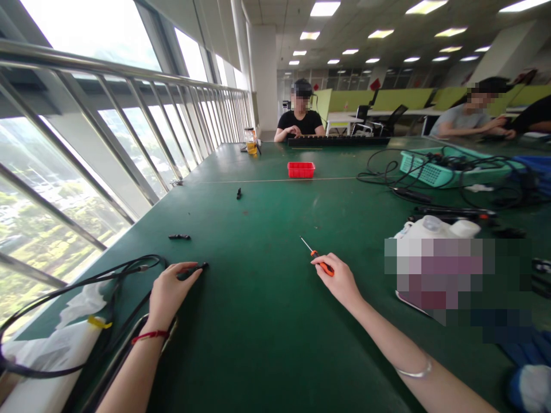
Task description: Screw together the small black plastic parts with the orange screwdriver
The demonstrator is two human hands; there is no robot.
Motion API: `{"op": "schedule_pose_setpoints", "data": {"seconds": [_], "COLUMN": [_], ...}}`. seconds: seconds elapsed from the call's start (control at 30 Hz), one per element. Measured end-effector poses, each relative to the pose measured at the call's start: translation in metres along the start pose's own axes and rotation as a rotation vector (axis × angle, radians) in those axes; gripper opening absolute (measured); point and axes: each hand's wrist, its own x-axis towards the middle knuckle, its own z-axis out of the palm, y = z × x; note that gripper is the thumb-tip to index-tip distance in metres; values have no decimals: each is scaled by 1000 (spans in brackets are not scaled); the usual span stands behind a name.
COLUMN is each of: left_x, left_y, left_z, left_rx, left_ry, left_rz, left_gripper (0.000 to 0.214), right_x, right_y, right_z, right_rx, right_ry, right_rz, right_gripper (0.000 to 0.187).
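My right hand (338,272) grips the orange and black handle of a screwdriver (323,265); its thin metal shaft points forward and left over the green table (258,321). On the left, my left hand (174,287) pinches a small black part (201,266) between thumb and fingers, low at the tabletop. What kind of part it is, I cannot make out. A similar black piece (179,237) lies just beyond that hand. Farther forward is another small black piece (239,194).
A red bin (301,170) sits ahead. Black cables (142,265) and white wrapping (47,355) lie at left beside a metal railing (129,69). To the right are a white jug (426,264) and a teal basket (434,172) of cables. A person (300,117) sits at the far end.
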Motion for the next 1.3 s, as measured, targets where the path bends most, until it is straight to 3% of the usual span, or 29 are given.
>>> {"op": "schedule_pose_setpoints", "data": {"seconds": [0.13, 0.23, 0.3, 0.5, 0.6, 0.8, 1.03, 1.3], "left_x": [2, 1, -3, -19, -21, -21, -24, -25], "left_y": [-3, 7, 28, 117, 136, 133, 132, 133], "left_z": [1, 10, 22, 70, 90, 108, 107, 106], "left_rx": [76, 117, 94, -211, -264, -235, -268, -267], "left_ry": [10, 32, 27, -172, -211, -205, -174, -166], "left_rz": [35, 93, 196, 523, 564, 546, 548, 550], "left_gripper": [43, 36, 29, 13, 11, 13, 10, 9], "right_x": [0, 0, 0, -1, -1, -1, -4, -1], "right_y": [0, -1, -2, -2, 0, -2, -7, -24], "right_z": [0, 0, 0, 0, 0, 1, -3, -9], "right_rx": [3, 18, 28, 51, 83, 184, 199, 212], "right_ry": [7, 19, 26, 39, 84, 186, 286, 291], "right_rz": [-4, -9, -7, -19, -35, 29, -41, -150], "right_gripper": [20, 19, 19, 25, 28, 17, 17, 18]}}
